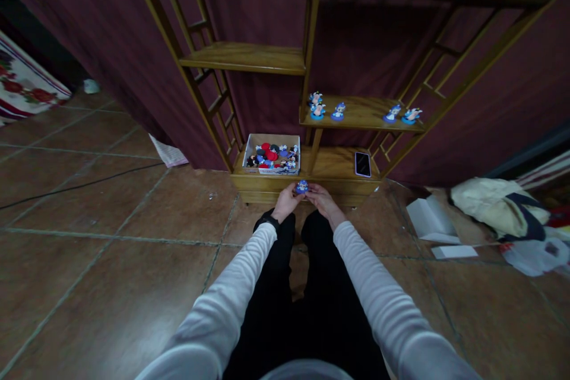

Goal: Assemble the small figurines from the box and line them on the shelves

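Observation:
Between my two hands is a small blue-and-purple figurine (302,186), held low in front of the cabinet's lower edge. My left hand (286,200) grips its left side, fingers closed. From the other side my right hand (321,199) has its fingertips on it too. Just beyond, a cardboard box (278,171) holds several jumbled figurines in red, black, white and blue. On the middle shelf (363,116) stand several upright figurines, among them a purple-blue one (338,111) and a light-blue one (411,116) at the right end.
A phone (363,164) lies on the cabinet's lower board, right of the box. A higher wooden shelf (249,57) is at left. On the tiled floor to the right are a white box (431,219), a cloth bundle (499,205) and a plastic bag (537,254). A cable (84,186) crosses the floor at left.

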